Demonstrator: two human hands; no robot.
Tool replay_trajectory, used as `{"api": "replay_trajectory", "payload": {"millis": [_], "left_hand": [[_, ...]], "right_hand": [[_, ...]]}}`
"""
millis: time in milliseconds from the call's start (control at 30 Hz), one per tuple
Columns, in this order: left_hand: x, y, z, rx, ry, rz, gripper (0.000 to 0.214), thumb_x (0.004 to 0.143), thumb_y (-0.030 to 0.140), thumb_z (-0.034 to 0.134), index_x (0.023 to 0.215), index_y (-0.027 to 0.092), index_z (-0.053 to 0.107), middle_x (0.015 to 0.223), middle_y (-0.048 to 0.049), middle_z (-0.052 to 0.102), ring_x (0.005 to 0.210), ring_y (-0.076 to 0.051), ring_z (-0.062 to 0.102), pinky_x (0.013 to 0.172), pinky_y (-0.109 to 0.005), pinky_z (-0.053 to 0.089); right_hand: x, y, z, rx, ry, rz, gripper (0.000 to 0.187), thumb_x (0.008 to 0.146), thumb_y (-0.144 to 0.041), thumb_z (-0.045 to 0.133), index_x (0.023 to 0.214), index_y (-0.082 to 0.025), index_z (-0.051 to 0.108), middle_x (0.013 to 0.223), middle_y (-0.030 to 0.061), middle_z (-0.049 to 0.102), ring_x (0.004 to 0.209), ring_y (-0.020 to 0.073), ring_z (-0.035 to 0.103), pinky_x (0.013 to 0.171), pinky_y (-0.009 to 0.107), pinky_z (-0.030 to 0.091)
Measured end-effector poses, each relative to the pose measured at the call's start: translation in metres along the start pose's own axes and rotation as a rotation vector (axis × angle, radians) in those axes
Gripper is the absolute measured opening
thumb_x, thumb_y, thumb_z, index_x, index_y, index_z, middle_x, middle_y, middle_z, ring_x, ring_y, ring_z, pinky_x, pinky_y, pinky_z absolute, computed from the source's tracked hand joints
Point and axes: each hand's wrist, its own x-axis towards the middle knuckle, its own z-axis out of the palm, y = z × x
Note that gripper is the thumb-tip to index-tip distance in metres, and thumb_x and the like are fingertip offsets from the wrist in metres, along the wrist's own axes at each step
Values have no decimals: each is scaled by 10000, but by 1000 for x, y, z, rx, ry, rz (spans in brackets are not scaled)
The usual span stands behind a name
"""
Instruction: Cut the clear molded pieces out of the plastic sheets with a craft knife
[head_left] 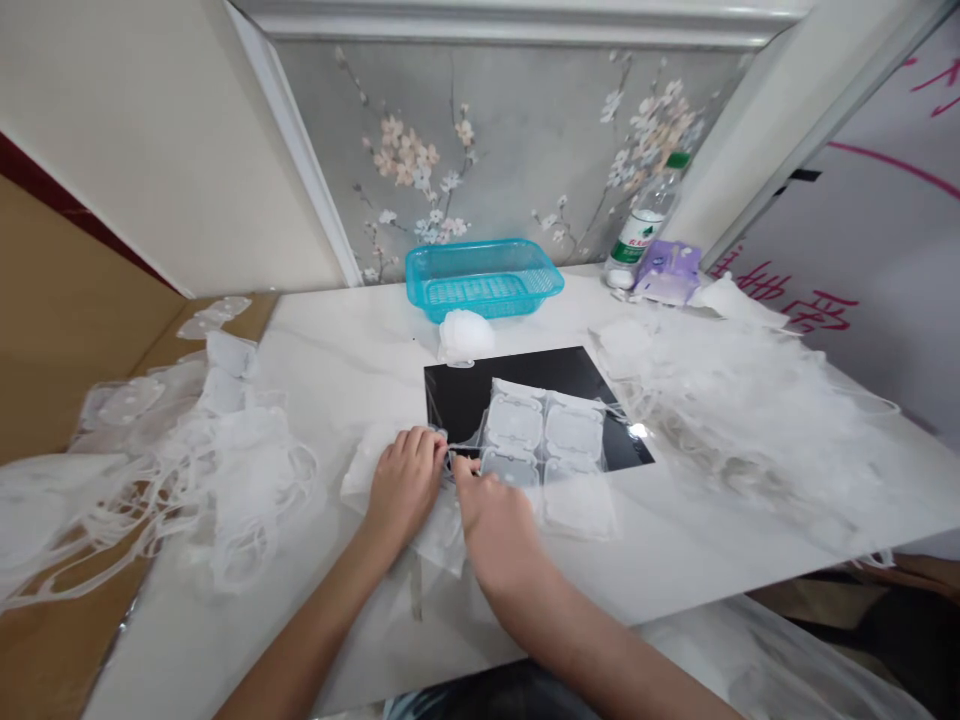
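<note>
Along the black panel point(480, 395)'s near edge, the left hand point(403, 490) and right hand point(495, 530) are pinching a clear plastic sheet point(577, 425) between closed fingers.

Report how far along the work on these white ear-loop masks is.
Seemingly done: a left heap of white ear-loop masks and a right heap. In hand: the left hand and right hand work at the edge of a clear plastic sheet of square white pads on a black square mat. Left: the pads on that sheet; whether either heap is finished cannot be told.
</note>
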Motion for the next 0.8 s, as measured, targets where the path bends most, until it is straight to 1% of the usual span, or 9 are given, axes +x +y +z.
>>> {"api": "replay_trajectory", "payload": {"millis": [100,200,267,333,400,467,533,633,800], "left_hand": [[-1,1,-1,-3,9,-10,199,936,250,340,858,182,510,881,-47,585,826,-198,520,728,-319,395],[0,1,0,-17,15,-11,192,936,249,342,865,185,508,880,-45,588,833,-197,522,727,-317,395],[0,0,0,-25,14,-5,183,932,244,349,866,185,509,873,-45,589,829,-197,522,725,-317,396],[0,-1,1,-30,9,5,174,927,241,358,864,183,509,870,-45,590,827,-200,520,723,-320,397],[1,-1,1,-31,5,12,172,925,242,362,861,182,510,873,-48,590,830,-203,516,725,-324,397],[1,-1,1,-32,2,14,174,925,243,360,860,181,509,874,-50,589,832,-203,512,729,-323,398],[1,-1,1,-33,-2,16,174,927,244,357,865,179,507,877,-53,588,836,-201,509,733,-319,400],[1,0,0,-31,-10,12,181,932,240,343,872,176,501,885,-56,585,838,-197,509,729,-314,399],[2,0,-2,-25,-30,-7,200,933,239,331,857,178,505,877,-63,583,837,-210,509,730,-332,397]], "right_hand": [[-5,6,-1,-7,-18,-5,415,829,36,318,1203,-86,448,806,140,658,704,189,676,540,228,451],[-8,24,-6,60,-49,-43,397,821,14,346,1178,-130,442,788,103,666,735,223,678,536,251,433],[-8,35,-8,131,-50,-16,314,844,-36,359,1130,-136,442,762,89,663,731,240,676,517,255,405],[-7,41,-8,202,-21,55,209,886,-98,340,1066,-132,441,729,86,655,700,238,673,494,251,369],[-4,40,-4,262,14,89,166,908,-130,328,1039,-133,430,716,79,651,677,227,670,483,247,345],[0,34,2,284,21,47,175,899,-122,357,1064,-131,416,725,76,656,685,222,672,489,244,346],[4,26,5,240,10,1,260,861,-63,390,1111,-132,407,740,77,664,709,222,676,505,240,367],[4,17,4,138,5,-20,377,816,4,389,1156,-155,416,777,76,673,742,222,681,534,245,419],[0,8,-4,7,-8,-24,366,850,13,320,1157,-118,470,762,101,663,731,191,681,565,236,472]]}}
